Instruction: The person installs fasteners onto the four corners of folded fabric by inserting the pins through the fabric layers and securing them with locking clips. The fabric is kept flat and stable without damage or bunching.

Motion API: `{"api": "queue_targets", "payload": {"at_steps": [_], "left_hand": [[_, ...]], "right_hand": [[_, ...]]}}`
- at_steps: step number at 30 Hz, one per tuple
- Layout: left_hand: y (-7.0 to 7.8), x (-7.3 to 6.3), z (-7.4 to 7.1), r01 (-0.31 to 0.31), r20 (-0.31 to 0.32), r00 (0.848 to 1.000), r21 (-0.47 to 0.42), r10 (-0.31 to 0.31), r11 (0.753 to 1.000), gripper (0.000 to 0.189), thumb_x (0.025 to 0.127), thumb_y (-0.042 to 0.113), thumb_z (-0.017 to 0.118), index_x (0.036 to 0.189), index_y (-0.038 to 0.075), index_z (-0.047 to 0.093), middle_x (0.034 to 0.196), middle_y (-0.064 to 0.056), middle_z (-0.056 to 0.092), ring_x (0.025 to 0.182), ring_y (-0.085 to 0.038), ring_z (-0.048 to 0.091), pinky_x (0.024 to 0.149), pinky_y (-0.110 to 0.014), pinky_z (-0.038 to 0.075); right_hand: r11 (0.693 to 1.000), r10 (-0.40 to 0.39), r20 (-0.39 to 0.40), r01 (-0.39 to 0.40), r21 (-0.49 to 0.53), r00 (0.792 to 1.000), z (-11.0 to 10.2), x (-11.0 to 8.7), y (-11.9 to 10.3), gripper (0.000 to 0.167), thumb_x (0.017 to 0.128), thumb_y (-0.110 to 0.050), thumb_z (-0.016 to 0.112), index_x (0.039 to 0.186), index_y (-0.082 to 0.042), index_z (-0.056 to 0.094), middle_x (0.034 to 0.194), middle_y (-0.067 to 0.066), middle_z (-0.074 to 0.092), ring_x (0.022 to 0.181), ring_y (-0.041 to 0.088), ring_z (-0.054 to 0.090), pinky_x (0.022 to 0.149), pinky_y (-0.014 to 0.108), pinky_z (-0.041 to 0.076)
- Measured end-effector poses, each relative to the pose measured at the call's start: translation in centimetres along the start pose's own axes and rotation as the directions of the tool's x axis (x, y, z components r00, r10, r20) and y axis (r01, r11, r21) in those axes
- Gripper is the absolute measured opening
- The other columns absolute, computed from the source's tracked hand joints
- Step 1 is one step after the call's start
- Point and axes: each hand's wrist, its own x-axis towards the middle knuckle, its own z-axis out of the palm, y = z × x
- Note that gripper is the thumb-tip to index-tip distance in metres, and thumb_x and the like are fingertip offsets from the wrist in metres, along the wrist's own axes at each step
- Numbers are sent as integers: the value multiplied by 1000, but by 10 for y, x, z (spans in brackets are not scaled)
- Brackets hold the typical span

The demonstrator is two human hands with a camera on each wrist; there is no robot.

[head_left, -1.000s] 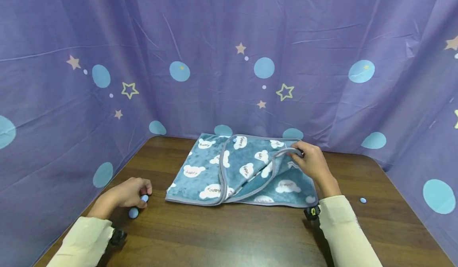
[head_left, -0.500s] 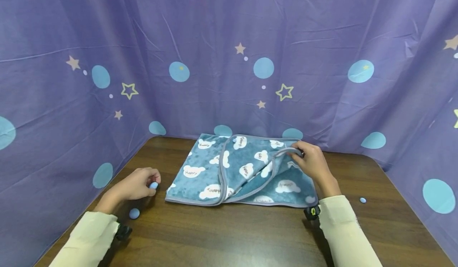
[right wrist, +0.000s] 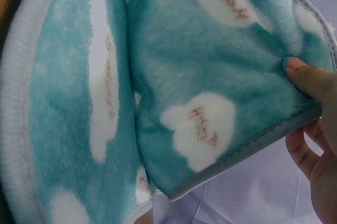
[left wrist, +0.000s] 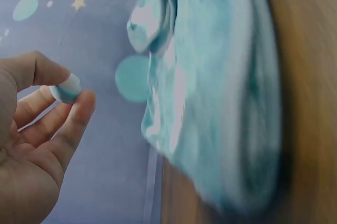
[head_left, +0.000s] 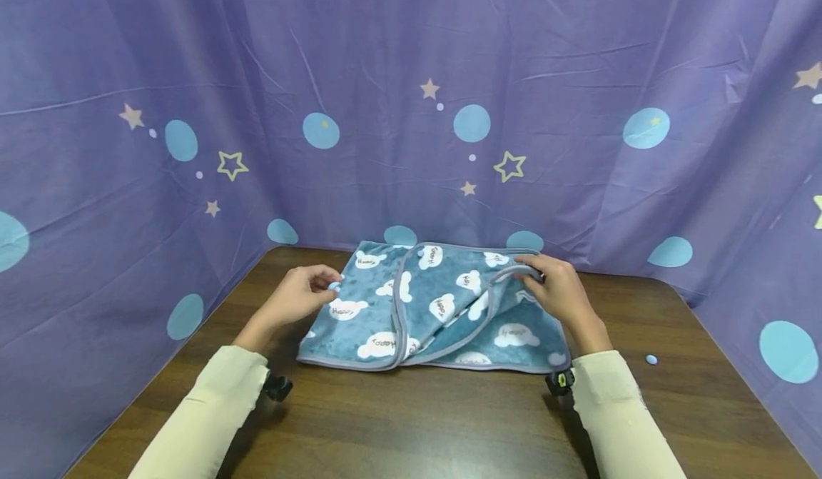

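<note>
A folded teal blanket (head_left: 443, 336) with white bear-head prints and grey edging lies on the table. My right hand (head_left: 557, 290) pinches the top layer's edge at the right and holds it raised, so the layer below shows. In the right wrist view, the thumb lies on the plush face of the blanket (right wrist: 210, 66) and the fingers go behind the edging. My left hand (head_left: 298, 297) is at the blanket's left side, with a small light-blue ball (head_left: 335, 287) between thumb and fingertips. That ball (left wrist: 67, 88) appears above the table level in the left wrist view.
Another small light-blue ball (head_left: 651, 359) sits on the wooden table (head_left: 417, 422), right of my right forearm. A purple curtain (head_left: 385, 108) with stars and dots hangs behind the table and along both sides.
My left hand has carried the ball right and away from me, from the table's left part to the blanket. A second ball there is now hidden behind the left forearm. My right hand stays put.
</note>
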Motion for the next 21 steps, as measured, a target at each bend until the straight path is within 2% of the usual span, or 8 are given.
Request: {"api": "queue_targets", "payload": {"at_steps": [4, 8, 13, 15, 18, 21], "left_hand": [[15, 16, 18, 4, 10, 1000, -88, -3, 996, 21, 91, 5, 73, 112, 5, 74, 109, -15, 73, 96, -24, 70, 81, -37, 57], [30, 31, 39, 26, 45, 999, -237, -16, 971, 25, 92, 5, 72, 117, 3, 73, 121, -22, 69, 103, -28, 69, 83, -35, 58], [46, 50, 67, 35, 56, 998, -323, -17, 946, 26, 92, 8, 74, 118, 1, 73, 115, -16, 72, 100, -23, 67, 83, -33, 57], [52, 58, 78, 37, 57, 998, -365, -17, 930, 26, 92, 7, 74, 117, 0, 73, 110, -12, 73, 97, -20, 67, 85, -39, 57], [59, 66, 94, 51, 69, 997, -445, -23, 894, 26, 91, 6, 75, 117, 1, 73, 108, -9, 73, 93, -17, 67, 90, -52, 54], [70, 70, 106, 76, 99, 995, -508, -30, 858, 25, 92, 6, 75, 117, 1, 72, 110, -12, 73, 94, -17, 67, 95, -60, 50]], "right_hand": [[1000, -13, 19, 13, -5, 1000, 0, 0, 0, 24, 81, 3, 84, 104, -4, 79, 84, 4, 70, 65, 12, 51, 57, 33, 44], [1000, -16, 14, 16, -4, 1000, 0, 1, 0, 21, 81, 3, 84, 100, -5, 79, 84, 3, 69, 66, 12, 53, 58, 34, 45], [1000, -9, 17, 9, -2, 1000, -1, 1, -1, 20, 81, 4, 83, 98, -5, 79, 85, 4, 70, 69, 14, 58, 60, 37, 48], [1000, -3, 30, 3, 1, 1000, -1, 1, -1, 19, 82, 3, 83, 98, -5, 79, 86, 4, 71, 70, 14, 60, 60, 37, 49], [1000, 7, 55, -8, 11, 998, -2, 1, -3, 18, 83, 2, 82, 98, -6, 78, 88, 3, 71, 73, 15, 62, 61, 37, 51], [1000, 16, 75, -18, 24, 997, -3, 1, -5, 17, 84, 2, 81, 98, -7, 78, 91, 4, 73, 79, 18, 67, 66, 40, 54]]}}
